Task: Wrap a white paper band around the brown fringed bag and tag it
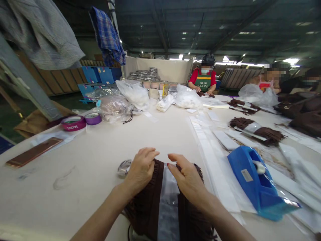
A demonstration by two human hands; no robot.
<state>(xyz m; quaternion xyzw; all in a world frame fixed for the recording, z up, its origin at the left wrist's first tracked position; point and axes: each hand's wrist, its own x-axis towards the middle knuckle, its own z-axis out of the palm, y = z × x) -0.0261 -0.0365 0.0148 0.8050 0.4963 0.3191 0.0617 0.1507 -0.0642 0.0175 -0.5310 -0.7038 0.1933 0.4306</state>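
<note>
Dark-brown fringed bundle [146,211] lies on the near middle of the worktop [100,150], presumably for easy reach from both sides, its pale band [169,197] between the left hand [140,169] (whether its fingers grasp cannot be told) and the right hand [188,174], fingers parted and released.

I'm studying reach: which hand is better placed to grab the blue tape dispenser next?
Probably the right hand: it's nearer the blue tape dispenser; the left hand is across the brown bundle from it.
</note>
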